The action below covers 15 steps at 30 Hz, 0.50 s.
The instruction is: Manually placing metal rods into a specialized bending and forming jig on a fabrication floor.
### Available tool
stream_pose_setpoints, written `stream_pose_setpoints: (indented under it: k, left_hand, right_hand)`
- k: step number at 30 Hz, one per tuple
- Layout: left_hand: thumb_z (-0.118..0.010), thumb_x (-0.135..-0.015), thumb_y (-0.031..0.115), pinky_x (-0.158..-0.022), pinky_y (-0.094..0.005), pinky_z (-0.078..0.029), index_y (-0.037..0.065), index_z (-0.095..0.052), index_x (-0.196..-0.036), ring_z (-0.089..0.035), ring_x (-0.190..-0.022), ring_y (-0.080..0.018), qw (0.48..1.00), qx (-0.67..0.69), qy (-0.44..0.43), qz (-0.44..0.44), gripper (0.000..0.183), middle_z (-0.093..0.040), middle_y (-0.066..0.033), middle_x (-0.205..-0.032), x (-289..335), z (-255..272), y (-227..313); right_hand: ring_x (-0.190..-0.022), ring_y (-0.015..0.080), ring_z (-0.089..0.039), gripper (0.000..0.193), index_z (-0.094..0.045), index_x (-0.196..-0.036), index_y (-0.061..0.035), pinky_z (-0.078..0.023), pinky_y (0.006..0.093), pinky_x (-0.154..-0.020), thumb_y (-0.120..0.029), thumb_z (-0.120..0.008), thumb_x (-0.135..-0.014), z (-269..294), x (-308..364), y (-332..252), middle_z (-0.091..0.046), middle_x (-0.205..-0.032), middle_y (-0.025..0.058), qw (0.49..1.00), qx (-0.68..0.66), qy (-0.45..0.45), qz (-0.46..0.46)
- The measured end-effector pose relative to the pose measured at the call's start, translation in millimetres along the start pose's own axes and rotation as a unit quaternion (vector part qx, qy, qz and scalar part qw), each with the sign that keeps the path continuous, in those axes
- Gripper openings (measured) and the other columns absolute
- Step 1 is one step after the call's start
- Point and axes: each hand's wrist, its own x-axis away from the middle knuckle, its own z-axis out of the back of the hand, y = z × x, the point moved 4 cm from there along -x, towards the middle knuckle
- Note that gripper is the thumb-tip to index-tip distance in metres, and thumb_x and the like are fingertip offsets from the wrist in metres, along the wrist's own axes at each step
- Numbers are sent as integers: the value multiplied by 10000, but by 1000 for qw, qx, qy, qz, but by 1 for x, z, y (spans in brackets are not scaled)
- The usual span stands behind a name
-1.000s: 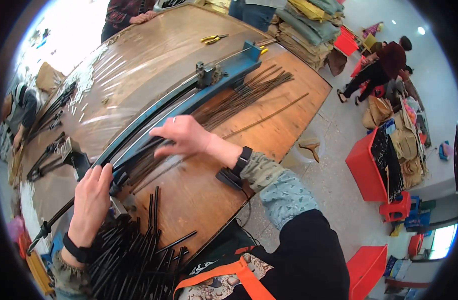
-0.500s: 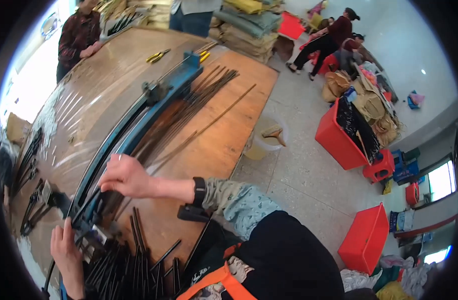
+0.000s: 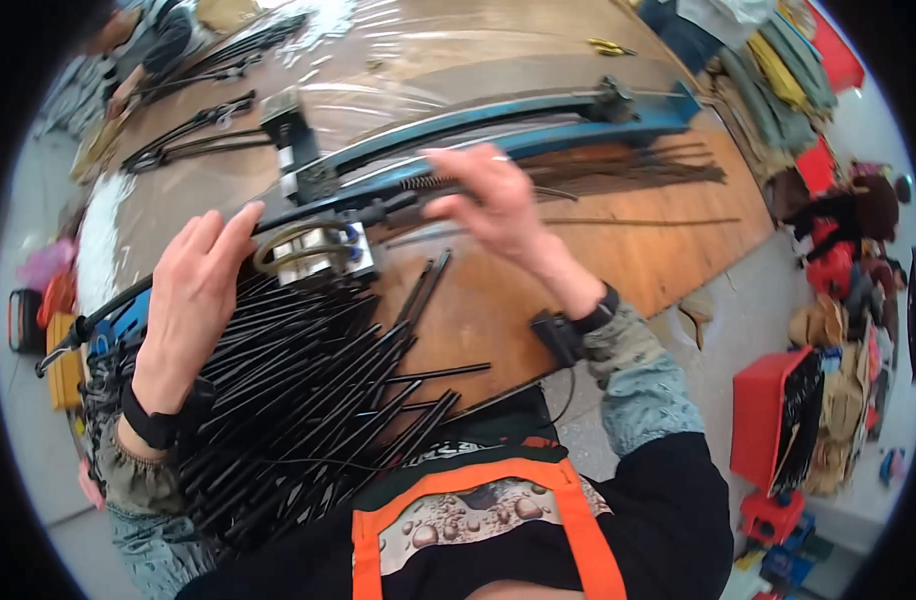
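My left hand (image 3: pixel 193 290) is closed round a long black rod (image 3: pixel 133 292), which slants from a dark jointed end at the far left toward the metal clamp block (image 3: pixel 323 250). My right hand (image 3: pixel 493 205), somewhat blurred, hovers near a coil spring (image 3: pixel 426 183) beside the blue rail fixture (image 3: pixel 568 135). Its thumb and forefinger are apart, with no object plainly between them. A black cylindrical fitting (image 3: pixel 378 210) sits between the spring and the clamp block. Below my hands lies a large heap of thin black tubes (image 3: pixel 298 400).
Thin brown rods (image 3: pixel 638 168) lie behind the fixture on the wooden table (image 3: pixel 538 290). Dark jointed metal frames (image 3: pixel 203 130) and yellow-handled pliers (image 3: pixel 610 47) lie farther off. A person (image 3: pixel 163 45) works at the far left. A red bin (image 3: pixel 768 420) stands on the right-hand floor.
My view has turned, so the blue fixture now lies crosswise. My right hand has come away from the rail with its fingers parting; my left still holds the black rod.
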Motion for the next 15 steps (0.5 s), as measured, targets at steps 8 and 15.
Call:
stream_pose_setpoints:
  k: [8, 15]
  left_hand:
    - [-616, -874, 57, -654, -406, -466, 48, -590, -1123, -570, -748, -323, 998, 3, 59, 10, 250, -541, -133, -800, 5, 5, -15]
    - [-593, -923, 96, -668, -420, -472, 8, -588, -1089, -592, -756, -366, 979, -85, 164, 85, 188, -605, -177, -858, 38, 65, -80]
  right_hand:
    - [-665, 179, -564, 214, -640, -1128, -21, -485, 282, -644, -81, -607, -925, -14, -25, -2, -635, -803, 78, 992, 99, 8, 72]
    - [-718, 110, -603, 176, -640, -1075, 3, -500, 265, -684, -97, -614, -933, -67, -62, 23, -665, -819, 63, 978, -65, -135, -145]
